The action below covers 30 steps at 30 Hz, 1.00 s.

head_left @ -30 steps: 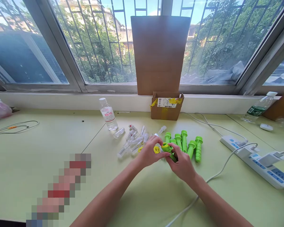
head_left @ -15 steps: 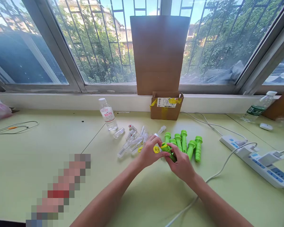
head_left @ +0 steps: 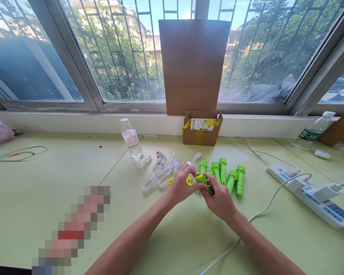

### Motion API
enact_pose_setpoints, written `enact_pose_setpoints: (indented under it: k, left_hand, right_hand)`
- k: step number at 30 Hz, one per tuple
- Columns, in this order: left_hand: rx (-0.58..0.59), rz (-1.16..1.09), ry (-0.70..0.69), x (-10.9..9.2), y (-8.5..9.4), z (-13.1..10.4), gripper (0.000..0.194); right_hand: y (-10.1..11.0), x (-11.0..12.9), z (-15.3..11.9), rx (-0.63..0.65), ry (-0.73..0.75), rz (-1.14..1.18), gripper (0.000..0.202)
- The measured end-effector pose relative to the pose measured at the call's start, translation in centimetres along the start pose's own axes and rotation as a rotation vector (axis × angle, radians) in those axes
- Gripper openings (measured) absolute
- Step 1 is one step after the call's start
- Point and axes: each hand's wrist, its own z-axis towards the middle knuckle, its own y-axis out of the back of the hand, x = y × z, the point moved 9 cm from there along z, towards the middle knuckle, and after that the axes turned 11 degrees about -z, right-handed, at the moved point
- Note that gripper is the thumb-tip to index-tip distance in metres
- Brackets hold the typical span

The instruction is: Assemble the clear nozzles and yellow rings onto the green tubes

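Note:
My right hand (head_left: 220, 194) is closed around a green ridged tube (head_left: 201, 178) with a yellow ring on its top end. My left hand (head_left: 183, 184) has its fingers bent at that same end, thumb and forefinger against the yellow ring. Another yellow ring (head_left: 189, 181) shows between the left fingers and thumb. Several green tubes (head_left: 240, 181) lie just beyond my right hand. Beyond my left hand is a pile of clear plastic tubes (head_left: 157, 173), with a yellow ring (head_left: 170, 181) at its near side.
A water bottle (head_left: 132, 139) stands behind the clear tubes. A small cardboard box (head_left: 200, 136) is by the window. At the right are a power strip (head_left: 309, 196), a white cable (head_left: 263, 210) and another bottle (head_left: 313, 130). A pixelated area covers the lower left.

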Motion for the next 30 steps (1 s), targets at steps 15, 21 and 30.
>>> enact_pose_setpoints:
  k: [15,21,30]
  left_hand:
    - [-0.121,-0.334,0.121,0.2,1.0,-0.2,0.02]
    - [-0.25,-0.679,0.256,2.5,1.6,-0.4,0.016]
    - [-0.238,-0.682,0.258,2.2,1.5,-0.4,0.02]
  right_hand:
    - [-0.9,-1.4,0.0,0.08,-0.254,0.322,0.038]
    - [-1.3,-1.3,-0.2,0.104,-0.245,0.336,0.039]
    - [-1.5,-1.4,-0.4,0.1,-0.233,0.309,0.038]
